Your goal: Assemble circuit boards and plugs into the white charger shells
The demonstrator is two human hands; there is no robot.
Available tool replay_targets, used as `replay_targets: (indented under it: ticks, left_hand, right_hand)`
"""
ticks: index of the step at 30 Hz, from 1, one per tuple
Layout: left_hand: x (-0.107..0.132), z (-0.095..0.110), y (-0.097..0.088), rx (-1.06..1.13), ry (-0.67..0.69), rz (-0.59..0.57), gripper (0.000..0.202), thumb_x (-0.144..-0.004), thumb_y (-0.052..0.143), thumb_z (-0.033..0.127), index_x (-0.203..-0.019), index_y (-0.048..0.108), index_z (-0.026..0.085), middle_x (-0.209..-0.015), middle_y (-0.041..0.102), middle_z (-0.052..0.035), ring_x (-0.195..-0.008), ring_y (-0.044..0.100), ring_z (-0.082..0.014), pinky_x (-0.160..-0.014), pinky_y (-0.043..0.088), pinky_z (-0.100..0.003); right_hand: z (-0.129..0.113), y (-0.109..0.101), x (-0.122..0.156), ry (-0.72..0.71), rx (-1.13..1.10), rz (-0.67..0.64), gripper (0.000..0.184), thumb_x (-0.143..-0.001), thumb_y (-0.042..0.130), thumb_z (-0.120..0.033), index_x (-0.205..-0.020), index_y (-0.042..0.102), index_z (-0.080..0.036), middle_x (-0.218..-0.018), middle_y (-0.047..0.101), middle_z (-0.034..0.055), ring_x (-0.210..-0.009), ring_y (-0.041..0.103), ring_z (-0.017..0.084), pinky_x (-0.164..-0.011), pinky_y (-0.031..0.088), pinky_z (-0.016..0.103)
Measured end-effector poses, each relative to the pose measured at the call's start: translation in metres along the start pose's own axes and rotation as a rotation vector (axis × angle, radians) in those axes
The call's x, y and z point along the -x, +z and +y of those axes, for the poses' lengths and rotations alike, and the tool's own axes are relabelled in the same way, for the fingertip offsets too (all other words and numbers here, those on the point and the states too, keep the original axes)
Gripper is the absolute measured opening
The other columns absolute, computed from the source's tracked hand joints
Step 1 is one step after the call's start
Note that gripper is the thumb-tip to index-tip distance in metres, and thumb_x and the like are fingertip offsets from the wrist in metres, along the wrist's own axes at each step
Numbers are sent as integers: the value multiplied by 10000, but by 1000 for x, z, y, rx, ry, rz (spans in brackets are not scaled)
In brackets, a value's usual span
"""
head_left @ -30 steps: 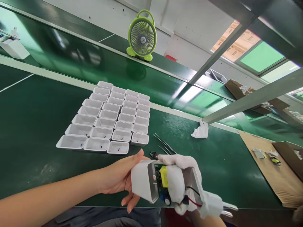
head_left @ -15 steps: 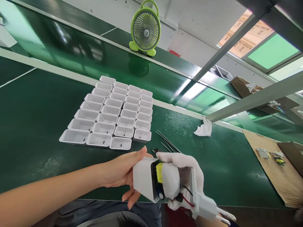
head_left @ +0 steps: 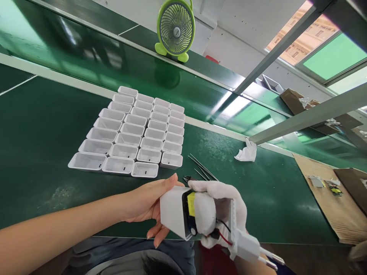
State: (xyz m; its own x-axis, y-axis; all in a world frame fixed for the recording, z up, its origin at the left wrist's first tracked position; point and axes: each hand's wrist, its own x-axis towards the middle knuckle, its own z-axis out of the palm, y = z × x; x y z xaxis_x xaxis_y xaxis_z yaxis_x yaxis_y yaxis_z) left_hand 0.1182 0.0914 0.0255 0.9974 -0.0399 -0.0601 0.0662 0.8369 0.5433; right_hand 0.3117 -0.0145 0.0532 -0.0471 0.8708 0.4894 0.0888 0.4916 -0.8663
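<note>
My left hand (head_left: 153, 204) is bare and closed around a white plastic charger housing (head_left: 172, 212), tipped so its open end faces right. A circuit board with a yellow-wrapped transformer (head_left: 191, 204) sits partly inside that opening. My right hand (head_left: 220, 191), in a white glove, grips the circuit board, its thumb pressed against the yellow part. A white plug cover (head_left: 243, 244) with two metal pins hangs beside the gloved palm, joined to the board by a red and a black wire (head_left: 225, 237). The glove hides part of the board.
Rows of white open housings (head_left: 123, 152) stand on the green table left of centre. Pliers (head_left: 187, 178) and thin metal rods (head_left: 203, 168) lie just beyond my hands. A crumpled white cloth (head_left: 246, 151), cardboard (head_left: 315, 198) with loose parts, and a green fan (head_left: 176, 30) are farther off.
The view has shifted slightly, so the table items sit a little higher in the picture. Both hands keep the same hold, and the circuit board looks about as deep in the housing as before.
</note>
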Motion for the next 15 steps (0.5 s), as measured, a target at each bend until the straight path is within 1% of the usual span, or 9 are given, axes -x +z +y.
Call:
replay_targets:
  ticks: [3, 6, 8, 11, 15]
  left_hand:
    - [0, 1, 0, -4, -8, -5, 674, -970, 383, 755, -1254, 508, 156, -642, 719, -74, -305, 546, -152, -292, 327, -172]
    - [0, 2, 2, -3, -14, 2, 624, -967, 401, 754, -1123, 527, 164, -635, 718, -77, -303, 545, -144, -281, 290, -155]
    - [1, 3, 2, -12, -13, 6, 607, -968, 399, 754, -1049, 524, 166, -640, 720, -83, -305, 547, -139, -284, 299, -153]
    - [1, 3, 3, -16, -15, 14, 601, -964, 410, 756, -1017, 517, 167, -649, 724, -89, -335, 580, -150, -298, 340, -160]
    - [0, 1, 1, -9, -15, 34, 639, -962, 371, 773, -1011, 526, 155, -630, 713, -97, -385, 623, -174, -302, 354, -162]
  right_hand:
    - [0, 1, 1, 2, -17, 19, 645, -812, 832, -397, -1379, 538, -302, -1314, 683, 76, -1197, 689, 273, -1005, 624, 447]
    - [2, -1, 1, 9, -39, -17, 661, -807, 838, -387, -1391, 537, -309, -1334, 673, 66, -1222, 675, 269, -1026, 613, 450]
    - [3, -4, 1, 14, -51, -39, 695, -794, 849, -372, -1409, 529, -315, -1358, 662, 62, -1247, 661, 267, -1045, 604, 434]
    - [4, -6, 1, 6, -63, -60, 741, -777, 863, -343, -1430, 515, -316, -1396, 640, 48, -1292, 631, 253, -1084, 581, 385]
    - [3, -3, -1, -9, -65, -46, 720, -776, 864, -333, -1415, 533, -305, -1382, 648, 34, -1253, 657, 234, -1098, 571, 354]
